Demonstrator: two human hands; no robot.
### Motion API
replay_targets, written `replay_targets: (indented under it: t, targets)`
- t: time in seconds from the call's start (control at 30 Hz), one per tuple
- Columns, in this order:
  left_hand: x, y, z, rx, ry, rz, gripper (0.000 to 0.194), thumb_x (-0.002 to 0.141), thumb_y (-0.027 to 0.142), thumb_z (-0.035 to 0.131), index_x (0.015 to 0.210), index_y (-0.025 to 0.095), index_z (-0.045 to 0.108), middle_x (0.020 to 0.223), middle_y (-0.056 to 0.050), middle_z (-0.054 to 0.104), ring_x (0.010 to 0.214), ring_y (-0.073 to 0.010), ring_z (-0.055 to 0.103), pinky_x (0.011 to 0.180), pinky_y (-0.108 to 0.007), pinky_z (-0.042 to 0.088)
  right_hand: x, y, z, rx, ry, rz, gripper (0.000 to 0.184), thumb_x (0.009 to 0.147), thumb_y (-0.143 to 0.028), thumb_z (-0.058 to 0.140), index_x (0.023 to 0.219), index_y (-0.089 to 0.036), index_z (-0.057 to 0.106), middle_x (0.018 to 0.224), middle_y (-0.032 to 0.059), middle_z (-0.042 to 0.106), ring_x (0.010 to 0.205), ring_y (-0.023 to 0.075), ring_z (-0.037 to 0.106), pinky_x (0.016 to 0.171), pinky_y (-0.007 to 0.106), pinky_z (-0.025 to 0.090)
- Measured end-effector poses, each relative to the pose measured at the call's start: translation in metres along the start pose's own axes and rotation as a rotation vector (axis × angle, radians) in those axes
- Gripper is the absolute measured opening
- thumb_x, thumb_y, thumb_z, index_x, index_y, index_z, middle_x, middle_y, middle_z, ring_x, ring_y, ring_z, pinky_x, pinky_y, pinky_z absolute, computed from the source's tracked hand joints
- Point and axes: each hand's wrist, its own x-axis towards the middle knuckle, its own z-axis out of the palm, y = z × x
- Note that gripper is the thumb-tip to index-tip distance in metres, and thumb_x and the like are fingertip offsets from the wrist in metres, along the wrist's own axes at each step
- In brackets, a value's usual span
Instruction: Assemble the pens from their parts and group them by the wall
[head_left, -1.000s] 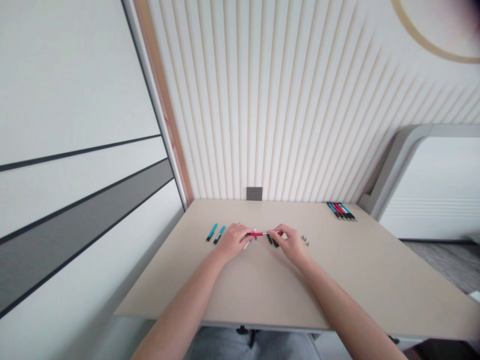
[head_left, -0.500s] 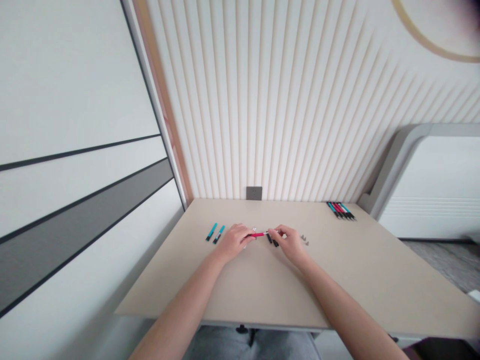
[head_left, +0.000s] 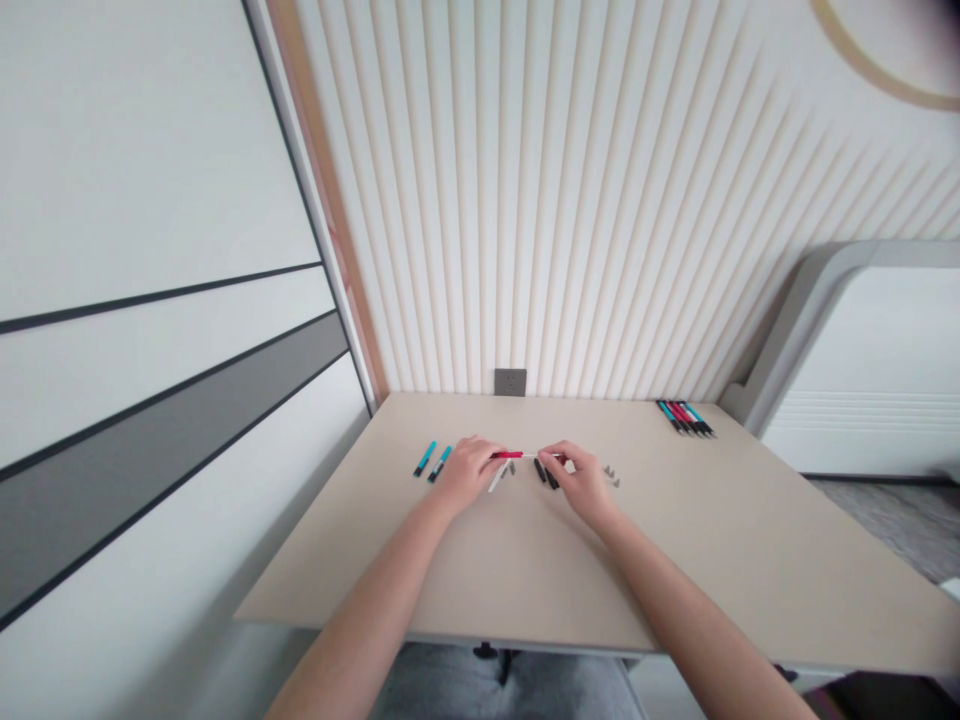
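My left hand (head_left: pixel 471 472) is closed around a red pen barrel (head_left: pixel 510 455), which points right. A thin white pen refill (head_left: pixel 530 456) spans from the barrel's right end to the pinched fingers of my right hand (head_left: pixel 576 472). How far it reaches inside the barrel is hidden. Below the gap between my hands lie white refills (head_left: pixel 496 477) and a small grey piece (head_left: pixel 511 468). Black pen parts (head_left: pixel 540 470) rest beside my right fingertips. Left of my left hand lie two blue pen barrels (head_left: pixel 425 458) with black ends.
Small grey cone-like tips (head_left: pixel 611 475) sit right of my right hand. A row of several blue and red pens (head_left: pixel 684 418) lies at the table's far right corner. The beige table (head_left: pixel 525 570) meets a ribbed wall with a dark socket (head_left: pixel 511 382).
My hands are slightly farther apart, and a longer stretch of white refill shows between the red barrel and my right fingers. The grey piece and white refills on the table are more visible.
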Motion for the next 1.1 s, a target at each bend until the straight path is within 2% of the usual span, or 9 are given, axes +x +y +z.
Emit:
replay_targets:
  t: [0.2,0.37,0.47,0.57,0.73,0.9,1.1]
  targets:
    - [0.000,-0.018,-0.015,0.060,0.151,-0.102,0.015,0.096,0.025,0.056,0.102,0.020,0.068,0.097,-0.007,0.070,0.095,-0.0234,0.059,0.086,-0.038,0.044,0.002,0.007,-0.006,-0.007,0.126,0.037,0.033,0.088,-0.049,0.057,0.084,-0.020,0.071,0.082,0.0067,0.072,0.076,0.0212,0.061,0.073,0.034,0.048]
    - [-0.001,-0.028,-0.022,0.073,0.181,-0.141,0.016,0.095,0.024,0.056,0.104,0.020,0.069,0.098,-0.009,0.071,0.095,-0.0247,0.059,0.087,-0.041,0.044,0.002,0.010,-0.007,-0.012,0.143,0.048,0.032,0.087,-0.049,0.059,0.084,-0.020,0.071,0.081,0.0057,0.072,0.075,0.0208,0.061,0.073,0.033,0.048]
    - [-0.002,-0.027,-0.020,0.048,0.136,-0.131,0.018,0.096,0.025,0.054,0.104,0.020,0.069,0.098,-0.009,0.071,0.095,-0.0245,0.060,0.086,-0.040,0.046,0.002,0.008,-0.006,-0.015,0.132,0.044,0.032,0.087,-0.050,0.059,0.084,-0.020,0.071,0.081,0.0055,0.072,0.074,0.0205,0.062,0.072,0.033,0.049]
    - [-0.002,-0.018,-0.013,-0.008,0.024,-0.079,0.018,0.097,0.027,0.054,0.104,0.022,0.070,0.097,-0.006,0.072,0.091,-0.0208,0.065,0.084,-0.034,0.049,0.002,0.007,-0.005,-0.021,0.113,0.037,0.033,0.087,-0.050,0.058,0.084,-0.020,0.072,0.081,0.0055,0.072,0.074,0.0203,0.061,0.072,0.032,0.049]
    - [-0.003,0.001,0.000,-0.067,-0.121,-0.008,0.025,0.100,0.028,0.048,0.117,0.024,0.065,0.104,-0.005,0.071,0.095,-0.0178,0.066,0.085,-0.028,0.051,0.003,0.010,-0.005,-0.048,0.088,0.055,0.034,0.088,-0.050,0.057,0.086,-0.020,0.072,0.079,0.0058,0.071,0.070,0.0201,0.060,0.069,0.032,0.049]
    - [-0.004,0.000,0.000,-0.044,-0.163,-0.020,0.032,0.101,0.024,0.042,0.129,0.025,0.058,0.106,-0.006,0.069,0.097,-0.0189,0.065,0.087,-0.030,0.050,0.004,0.014,-0.006,-0.076,0.094,0.090,0.038,0.087,-0.054,0.056,0.085,-0.019,0.072,0.080,0.0078,0.073,0.071,0.0218,0.062,0.068,0.033,0.049]
    - [-0.004,-0.006,-0.002,0.013,-0.175,-0.045,0.034,0.100,0.020,0.041,0.129,0.026,0.058,0.106,-0.005,0.068,0.096,-0.0201,0.065,0.084,-0.032,0.050,0.004,0.013,-0.007,-0.097,0.088,0.091,0.042,0.087,-0.056,0.054,0.085,-0.018,0.071,0.081,0.0090,0.073,0.072,0.0226,0.062,0.069,0.034,0.049]
